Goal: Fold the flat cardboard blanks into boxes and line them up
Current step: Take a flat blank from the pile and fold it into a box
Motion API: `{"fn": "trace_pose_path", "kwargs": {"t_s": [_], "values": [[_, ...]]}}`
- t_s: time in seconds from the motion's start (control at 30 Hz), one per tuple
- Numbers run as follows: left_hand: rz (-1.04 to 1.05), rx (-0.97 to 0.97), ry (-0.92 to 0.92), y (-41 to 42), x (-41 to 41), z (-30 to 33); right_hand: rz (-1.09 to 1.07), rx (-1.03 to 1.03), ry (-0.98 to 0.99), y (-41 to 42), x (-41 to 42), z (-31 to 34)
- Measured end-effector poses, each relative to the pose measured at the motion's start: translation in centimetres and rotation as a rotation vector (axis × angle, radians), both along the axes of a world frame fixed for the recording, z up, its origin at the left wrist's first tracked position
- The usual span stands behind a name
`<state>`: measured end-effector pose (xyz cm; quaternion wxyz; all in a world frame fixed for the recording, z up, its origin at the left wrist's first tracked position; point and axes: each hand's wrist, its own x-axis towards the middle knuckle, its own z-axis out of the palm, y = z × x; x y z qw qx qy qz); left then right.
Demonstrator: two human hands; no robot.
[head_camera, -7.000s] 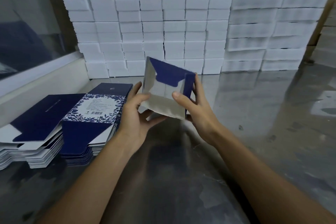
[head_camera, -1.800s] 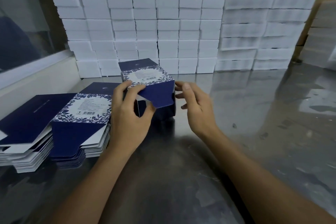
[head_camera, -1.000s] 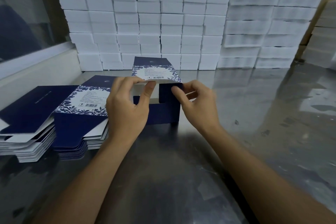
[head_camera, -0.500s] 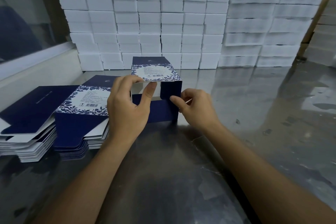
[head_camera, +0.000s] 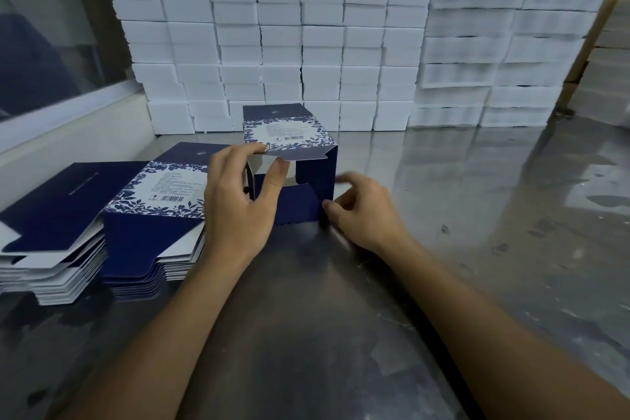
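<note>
right hand [head_camera: 366,215] slid lower, box [head_camera: 289,143] barcode label

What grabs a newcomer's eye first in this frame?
Centre of the frame: a half-folded navy cardboard box with a white floral label lies on the shiny grey metal table, its near end open, the left hand pinching its top flap and the right hand at its lower right corner. Behind rises a wall of stacked white boxes; at left lie two piles of flat navy blanks.

Left hand [head_camera: 235,201] pinching with curled fingers; right hand [head_camera: 361,215] loosely curled, blurred
</note>
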<state>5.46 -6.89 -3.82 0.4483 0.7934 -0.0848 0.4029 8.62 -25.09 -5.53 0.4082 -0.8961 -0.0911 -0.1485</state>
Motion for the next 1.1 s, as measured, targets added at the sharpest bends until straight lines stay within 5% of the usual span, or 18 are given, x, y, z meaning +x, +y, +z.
{"fn": "trace_pose_path", "kwargs": {"t_s": [0.13,0.3,0.57,0.83,1.1], "values": [[-0.116,-0.015,0.054,-0.2,-0.2,0.0,0.118,0.276,-0.17,0.6,-0.4,0.4],[-0.251,-0.113,0.066,-0.4,-0.3,-0.3,-0.025,0.388,-0.363,0.3,-0.4,1.4],[-0.013,0.144,0.007,-0.1,0.6,-0.8,-0.069,0.342,-0.487,0.7,-1.3,2.3],[0.028,0.171,-0.041,0.3,0.6,-0.7,-0.062,0.332,-0.484,0.9,-1.4,2.2],[-0.053,0.36,0.232,1.0,1.5,-2.1,-0.096,0.365,-0.452,0.4,-1.0,2.2]]}}
